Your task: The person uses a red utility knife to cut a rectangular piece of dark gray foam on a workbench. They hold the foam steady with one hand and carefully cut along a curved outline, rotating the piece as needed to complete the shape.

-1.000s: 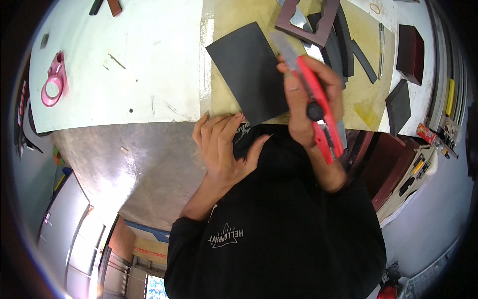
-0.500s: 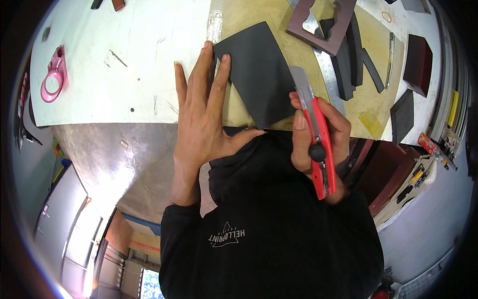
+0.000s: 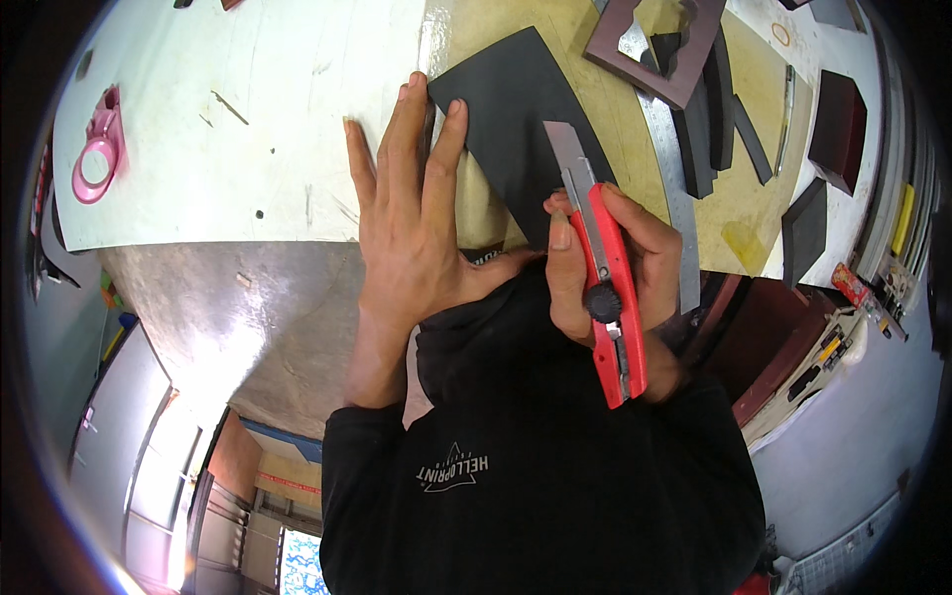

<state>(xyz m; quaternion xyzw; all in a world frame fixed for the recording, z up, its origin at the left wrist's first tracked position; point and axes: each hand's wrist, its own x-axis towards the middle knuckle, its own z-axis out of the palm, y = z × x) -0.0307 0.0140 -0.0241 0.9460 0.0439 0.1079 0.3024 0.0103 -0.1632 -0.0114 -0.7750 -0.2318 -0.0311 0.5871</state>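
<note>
A dark grey foam sheet lies at the table's near edge, on a yellowish cutting mat. My left hand rests along the sheet's left side, fingers spread and pointing away from me, thumb stretched toward its near corner. In my right hand is a red utility knife, the fingers wrapped round its handle. Its broad blade is out and points up and left over the sheet. Whether the blade touches the sheet I cannot tell. The sheet's near end is partly hidden behind my right hand.
To the right lie a steel ruler, a dark brown cut-out frame and several dark foam strips. A dark red block stands farther right, beside a dark piece. A pink tape dispenser lies at the left on the white tabletop.
My right hand has moved left with the utility knife, bringing the blade from the sheet's right edge to over its middle. The left hand stays nearly in place.
</note>
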